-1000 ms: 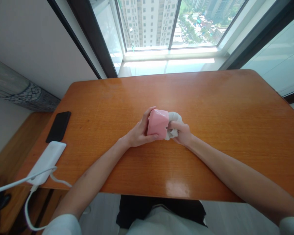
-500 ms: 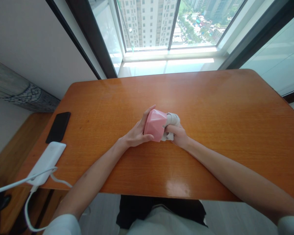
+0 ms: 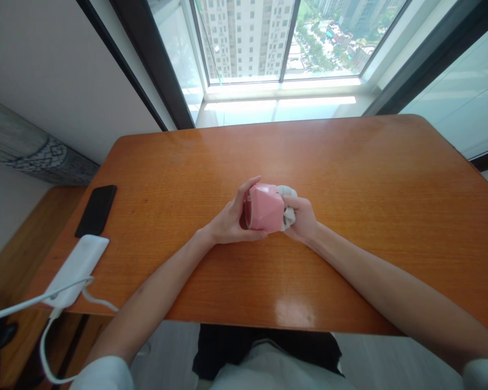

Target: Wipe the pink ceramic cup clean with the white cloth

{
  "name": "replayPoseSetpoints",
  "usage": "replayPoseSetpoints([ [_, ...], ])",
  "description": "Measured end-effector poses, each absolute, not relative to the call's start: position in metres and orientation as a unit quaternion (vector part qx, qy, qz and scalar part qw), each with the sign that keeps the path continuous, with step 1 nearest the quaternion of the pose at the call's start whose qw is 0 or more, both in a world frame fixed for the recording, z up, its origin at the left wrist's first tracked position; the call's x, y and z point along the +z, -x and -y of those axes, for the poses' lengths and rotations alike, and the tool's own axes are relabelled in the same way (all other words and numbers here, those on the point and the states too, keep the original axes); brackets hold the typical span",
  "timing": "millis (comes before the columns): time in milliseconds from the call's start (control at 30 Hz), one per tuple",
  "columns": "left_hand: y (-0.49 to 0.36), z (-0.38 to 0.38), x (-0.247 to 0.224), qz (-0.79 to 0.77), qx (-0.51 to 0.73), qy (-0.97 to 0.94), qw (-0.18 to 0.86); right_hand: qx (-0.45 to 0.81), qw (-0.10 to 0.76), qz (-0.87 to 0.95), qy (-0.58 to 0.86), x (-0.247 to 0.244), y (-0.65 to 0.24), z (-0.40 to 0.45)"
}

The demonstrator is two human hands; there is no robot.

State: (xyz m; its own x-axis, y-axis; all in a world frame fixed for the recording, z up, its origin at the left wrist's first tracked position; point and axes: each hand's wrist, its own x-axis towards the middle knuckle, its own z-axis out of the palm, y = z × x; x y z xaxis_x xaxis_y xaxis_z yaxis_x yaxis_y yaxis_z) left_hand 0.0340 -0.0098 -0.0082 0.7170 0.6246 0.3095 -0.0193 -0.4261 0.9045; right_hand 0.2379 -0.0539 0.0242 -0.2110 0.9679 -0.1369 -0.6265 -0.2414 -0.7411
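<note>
A small pink faceted bowl [image 3: 267, 208] is held on its side above the middle of the table, its rim turned left toward my palm. My left hand [image 3: 236, 219] grips it around the rim, with the thumb along the near side and the fingers over the far side. Against the bowl's right end is a crumpled white cloth [image 3: 288, 216]. My right hand [image 3: 303, 218] is closed on this cloth, pressing it to the bowl's base. Part of the cloth is hidden behind the bowl and my fingers.
On the left of the wooden table [image 3: 350, 179] lie a black phone [image 3: 96, 210] and a white power bank [image 3: 77, 271]. A white cable [image 3: 28, 304] runs off the power bank past the table's edge. Behind the table is a window [image 3: 252, 43].
The bowl has turned in my left hand, so its rim and part of its inside now show on the left. My right hand and the cloth have shifted around the base.
</note>
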Motion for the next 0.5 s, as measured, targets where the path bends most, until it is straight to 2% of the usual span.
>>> replayPoseSetpoints([
  [133,-0.034,0.010,-0.005,-0.170,0.319,-0.775,0.519,0.678,0.546,0.389,0.302,0.025,-0.238,0.059],
  [400,-0.033,0.007,-0.009,-0.148,0.332,-0.722,0.588,0.486,0.511,0.634,0.316,0.026,-0.240,0.070],
  [500,-0.033,0.009,-0.008,-0.156,0.332,-0.709,0.603,0.449,0.516,0.660,0.312,0.021,-0.239,0.070],
])
